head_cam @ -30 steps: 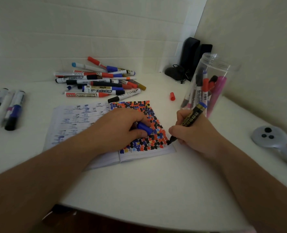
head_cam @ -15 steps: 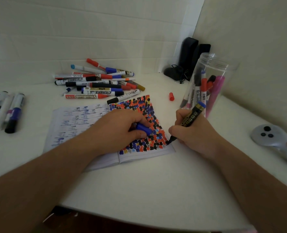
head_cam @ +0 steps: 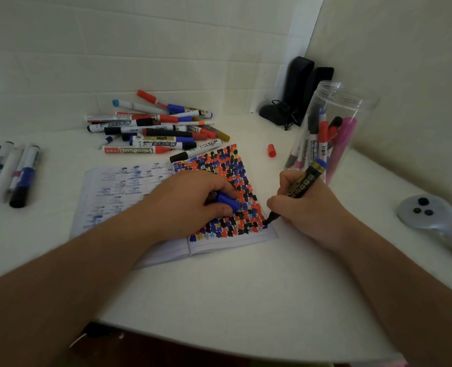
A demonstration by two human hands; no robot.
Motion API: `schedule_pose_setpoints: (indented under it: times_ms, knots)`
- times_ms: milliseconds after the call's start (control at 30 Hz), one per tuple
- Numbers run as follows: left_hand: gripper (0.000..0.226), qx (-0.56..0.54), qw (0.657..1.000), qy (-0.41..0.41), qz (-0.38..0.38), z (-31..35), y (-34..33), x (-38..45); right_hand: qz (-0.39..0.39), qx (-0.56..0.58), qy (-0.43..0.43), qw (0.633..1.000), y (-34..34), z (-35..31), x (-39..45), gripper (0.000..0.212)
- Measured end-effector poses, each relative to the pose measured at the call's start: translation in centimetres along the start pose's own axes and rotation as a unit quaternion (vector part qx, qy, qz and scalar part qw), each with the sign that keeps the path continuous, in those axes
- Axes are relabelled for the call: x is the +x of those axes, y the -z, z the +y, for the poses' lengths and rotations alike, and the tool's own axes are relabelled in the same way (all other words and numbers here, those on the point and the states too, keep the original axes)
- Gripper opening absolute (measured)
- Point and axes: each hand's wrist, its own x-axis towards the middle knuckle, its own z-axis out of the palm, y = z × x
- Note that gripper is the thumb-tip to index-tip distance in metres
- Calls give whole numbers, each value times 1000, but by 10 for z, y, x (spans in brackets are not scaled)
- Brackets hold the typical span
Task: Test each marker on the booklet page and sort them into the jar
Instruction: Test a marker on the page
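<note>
While left hand (head_cam: 193, 205) grips blue cap (head_cam: 228, 201), right hand (head_cam: 303, 207) holds marker (head_cam: 300, 186) tilted, tip down-left on booklet (head_cam: 246, 237).

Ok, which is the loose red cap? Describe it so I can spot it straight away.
Start at the clear plastic jar standing at the back right of the white table. Just to its left, beyond the booklet's far right corner, lies the red cap. It lies alone on bare table, short and stubby, with no marker body attached, unlike the marker pile further left.
</note>
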Motion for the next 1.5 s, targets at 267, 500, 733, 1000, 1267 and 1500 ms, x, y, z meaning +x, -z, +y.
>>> schedule_pose_setpoints:
  times_ms: [267, 500, 733, 1000, 1267, 1500]
  knots:
    - [23, -4, 1000, 1, 3, 0, -1, 1, -18, -10, -5, 1000, -1, -4, -2, 36]
    - [23, -2, 1000, 4, 0, 0, 0, 0, -4, 3, -6, 1000, -2, 0, 0, 39]
    - [27, 7, 1000, -19, 15, -4, 0, 0, -18, 43, -4, 999, 0, -2, 1, 37]
    - [30, -21, 999, -1, 41, -2, 2, -1, -89, 344, 30, 934, 5, -1, 0, 28]
    - [30, -29, 999, 0, 38, -1, 3, -1, -68, 359, -21, 930, 1, -2, -3, 26]
    - [26, -35, 999, -5, 38, 0, 3, -2, -122, 315, -30, 941, -2, 1, 1, 41]
